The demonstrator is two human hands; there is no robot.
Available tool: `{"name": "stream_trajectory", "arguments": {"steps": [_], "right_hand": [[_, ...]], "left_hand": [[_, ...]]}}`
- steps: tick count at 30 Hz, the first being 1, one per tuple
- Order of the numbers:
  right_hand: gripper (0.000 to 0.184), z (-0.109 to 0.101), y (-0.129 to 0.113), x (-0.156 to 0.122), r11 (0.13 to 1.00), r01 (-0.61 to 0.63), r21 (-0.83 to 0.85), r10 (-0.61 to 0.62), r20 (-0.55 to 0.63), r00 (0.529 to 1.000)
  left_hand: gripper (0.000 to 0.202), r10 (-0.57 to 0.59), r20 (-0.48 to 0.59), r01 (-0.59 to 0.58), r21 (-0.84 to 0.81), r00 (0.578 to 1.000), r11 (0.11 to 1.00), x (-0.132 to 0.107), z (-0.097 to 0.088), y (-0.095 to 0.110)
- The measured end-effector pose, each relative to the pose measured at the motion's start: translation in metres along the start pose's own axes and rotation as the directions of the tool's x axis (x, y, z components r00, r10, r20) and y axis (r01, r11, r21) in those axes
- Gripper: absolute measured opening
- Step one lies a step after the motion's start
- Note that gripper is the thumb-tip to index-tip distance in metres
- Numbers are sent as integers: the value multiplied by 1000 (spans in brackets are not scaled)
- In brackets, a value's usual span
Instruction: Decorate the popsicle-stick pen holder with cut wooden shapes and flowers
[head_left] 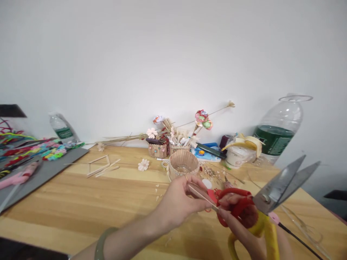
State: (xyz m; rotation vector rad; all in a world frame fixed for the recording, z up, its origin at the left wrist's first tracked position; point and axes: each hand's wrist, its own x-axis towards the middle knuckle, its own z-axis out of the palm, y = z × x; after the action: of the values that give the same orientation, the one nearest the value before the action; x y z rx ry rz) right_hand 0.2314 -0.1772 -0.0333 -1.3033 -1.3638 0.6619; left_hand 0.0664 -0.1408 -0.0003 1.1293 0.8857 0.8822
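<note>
Both hands [179, 196] pinch close together, left forearm [135, 232] slanting inward.

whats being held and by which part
A thin strip: the left hand holds it toward one end, the right hand at the other. The right hand also holds scissors by their handles.

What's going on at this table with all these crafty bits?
A person has a thin strip in their hands. The left hand grips one end, and the right hand is at the other. The right hand also holds big scissors, with the blades open and pointing away from the strip. Just beyond the hands stands a round basket. Off to the left, thin sticks and a pale flower lie on the table.
</note>
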Motion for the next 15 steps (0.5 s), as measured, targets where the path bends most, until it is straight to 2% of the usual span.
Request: {"name": "stream_trajectory", "arguments": {"steps": [3,6,9,12,15], "right_hand": [[22,9,12,-3,999,-53,13,53,-41,998],[22,18,27,-6,986,-121,114,129,-73,989],[23,23,27,-5,975,-125,184,140,-71,988],[26,20,12,1,994,-104,33,106,-90,990],[28,11,-2,6,989,-82,-121,74,-68,995]], "left_hand": [[43,10,-24,-13,-146,1000,989,1,2,-5],[34,19,-2,-19,-206,1000,978,2,5,-14],[28,0,28,5,-185,1000,983,3,5,-18],[24,-8,13,10,-127,1000,992,5,1,-15],[23,-48,119,50,-9,992,999,8,-3,-12]]}}
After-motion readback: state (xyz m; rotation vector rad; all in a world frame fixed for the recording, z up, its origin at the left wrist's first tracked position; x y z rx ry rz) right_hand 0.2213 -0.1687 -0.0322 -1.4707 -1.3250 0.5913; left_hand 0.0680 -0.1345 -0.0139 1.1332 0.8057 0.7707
